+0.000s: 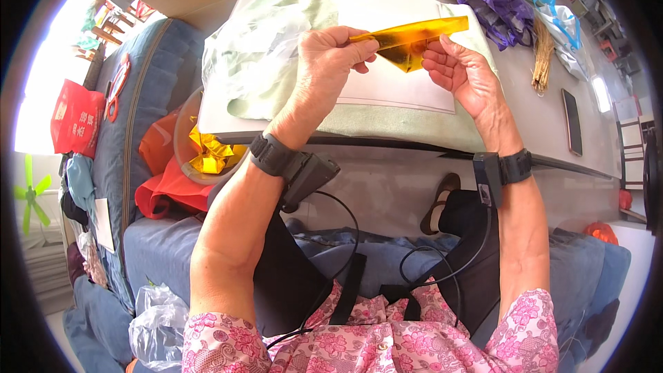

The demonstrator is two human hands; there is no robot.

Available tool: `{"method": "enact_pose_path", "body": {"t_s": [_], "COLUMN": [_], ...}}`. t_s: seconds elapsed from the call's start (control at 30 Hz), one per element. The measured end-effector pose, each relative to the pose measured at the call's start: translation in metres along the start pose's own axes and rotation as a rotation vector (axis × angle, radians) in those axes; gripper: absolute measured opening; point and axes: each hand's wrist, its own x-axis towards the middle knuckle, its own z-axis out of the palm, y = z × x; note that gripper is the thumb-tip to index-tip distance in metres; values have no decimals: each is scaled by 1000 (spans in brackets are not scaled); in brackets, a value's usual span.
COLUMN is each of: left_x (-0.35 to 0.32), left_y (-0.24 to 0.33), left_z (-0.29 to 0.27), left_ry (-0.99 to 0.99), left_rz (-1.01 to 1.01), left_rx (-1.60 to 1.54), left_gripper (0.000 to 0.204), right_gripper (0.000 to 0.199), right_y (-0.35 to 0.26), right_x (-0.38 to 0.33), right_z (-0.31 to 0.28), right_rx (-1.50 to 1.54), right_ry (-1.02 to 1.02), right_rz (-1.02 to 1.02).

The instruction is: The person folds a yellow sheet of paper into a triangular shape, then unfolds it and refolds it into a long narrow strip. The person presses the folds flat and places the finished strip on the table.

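A folded sheet of shiny gold foil paper (418,36) is held up over the table between my two hands. My left hand (330,62) pinches its left end between thumb and forefinger. On the other side, my right hand (461,68) grips the foil's lower right part, thumb up and the other fingers curled. One flap of the foil hangs down to a point between the hands. Below them lies a white sheet of paper (404,93) on a pale green cloth (276,27).
Clear plastic (252,62) covers the cloth's left side. At the right are a purple bag (494,3), a bundle of dry stalks (542,62) and a phone (572,122). Left of the table, a round container (183,139) holds gold foil pieces (210,152). Scissors (114,90) lie on the blue sofa (148,76).
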Motion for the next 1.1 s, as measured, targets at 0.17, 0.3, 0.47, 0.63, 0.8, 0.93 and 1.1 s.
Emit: {"method": "enact_pose_path", "body": {"t_s": [0.17,0.3,0.47,0.63,0.8,0.93,1.1], "left_x": [0,2,0,2,3,2,4], "left_y": [-6,-14,-19,-26,-23,-17,-9], "left_z": [-4,-1,1,2,2,2,2], "left_ry": [-14,25,82,46,26,25,-12], "left_rz": [-123,-217,-282,-345,-369,-375,-290], "left_rx": [-41,-84,-43,68,179,290,620], "left_gripper": [19,19,19,21,25,30,32], "right_gripper": [27,23,21,26,27,29,30], "right_y": [1,4,20,36,46,50,50], "right_x": [0,0,5,9,4,5,2], "right_z": [1,1,5,11,21,23,28], "right_rx": [-77,-231,-545,-817,-1165,-1280,-1216], "right_ry": [-31,-14,-7,-35,41,79,119], "right_rz": [-35,-122,-323,-446,-615,-706,-634]}}
